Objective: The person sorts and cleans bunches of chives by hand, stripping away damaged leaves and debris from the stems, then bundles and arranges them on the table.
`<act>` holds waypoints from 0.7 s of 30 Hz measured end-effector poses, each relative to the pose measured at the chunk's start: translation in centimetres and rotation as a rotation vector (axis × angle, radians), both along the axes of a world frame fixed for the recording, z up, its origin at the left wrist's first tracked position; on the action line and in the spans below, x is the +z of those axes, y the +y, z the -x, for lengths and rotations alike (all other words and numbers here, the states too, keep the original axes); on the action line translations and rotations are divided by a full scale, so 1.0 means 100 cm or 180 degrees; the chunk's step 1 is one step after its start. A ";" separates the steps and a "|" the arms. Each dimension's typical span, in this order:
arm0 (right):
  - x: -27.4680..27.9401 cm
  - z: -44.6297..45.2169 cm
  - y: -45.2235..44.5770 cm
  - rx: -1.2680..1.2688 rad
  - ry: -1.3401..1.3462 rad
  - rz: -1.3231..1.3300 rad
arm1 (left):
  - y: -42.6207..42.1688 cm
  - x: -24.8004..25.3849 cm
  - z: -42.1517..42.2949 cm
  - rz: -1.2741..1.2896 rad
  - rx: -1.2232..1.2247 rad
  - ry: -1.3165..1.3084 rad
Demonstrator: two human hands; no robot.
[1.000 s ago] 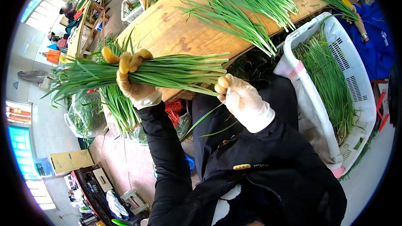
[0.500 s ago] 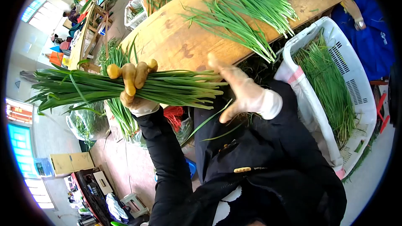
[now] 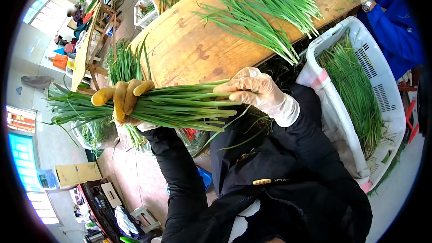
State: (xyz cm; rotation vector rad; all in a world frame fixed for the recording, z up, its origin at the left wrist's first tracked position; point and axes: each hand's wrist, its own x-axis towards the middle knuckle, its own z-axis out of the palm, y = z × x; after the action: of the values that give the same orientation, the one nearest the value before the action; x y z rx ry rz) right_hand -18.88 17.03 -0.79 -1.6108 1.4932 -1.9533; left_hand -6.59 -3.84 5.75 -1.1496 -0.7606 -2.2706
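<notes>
The left hand (image 3: 122,100) wraps curled, gloved fingers around the bundle of long green stalks (image 3: 175,103), above the lap beside the wooden table (image 3: 180,40). The right hand's (image 3: 258,92) fingertips pinch the pale ends of a few stalks.

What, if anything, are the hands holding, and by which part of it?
A bundle of green stalks: the left hand grips around its leafy part; the right hand is at its pale ends, possibly pinching some.

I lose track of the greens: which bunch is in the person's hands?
The bunch held up by the left hand, its stem ends at the right hand, unlike the greens lying on the wooden table.
</notes>
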 end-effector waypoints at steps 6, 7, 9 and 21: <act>0.010 -0.008 0.002 -0.0870 0.1205 -0.0112 | 0.002 -0.002 -0.005 -0.0019 0.0026 -0.0095; 0.012 -0.010 0.004 -0.1277 0.1533 -0.0094 | 0.003 -0.003 -0.006 -0.0088 0.0044 -0.0131; 0.006 -0.016 0.004 -0.1205 0.1406 0.0027 | 0.009 -0.007 -0.005 -0.0418 0.0016 -0.0179; 0.017 -0.005 0.013 -0.2051 0.2926 0.0756 | 0.012 -0.031 -0.009 -0.1497 0.0149 -0.1493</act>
State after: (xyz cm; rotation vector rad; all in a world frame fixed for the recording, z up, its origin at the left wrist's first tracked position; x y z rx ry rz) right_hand -18.34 18.36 0.90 -2.6011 2.4182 -1.7509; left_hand -5.65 -2.64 2.67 -0.3868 -0.3651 -2.5204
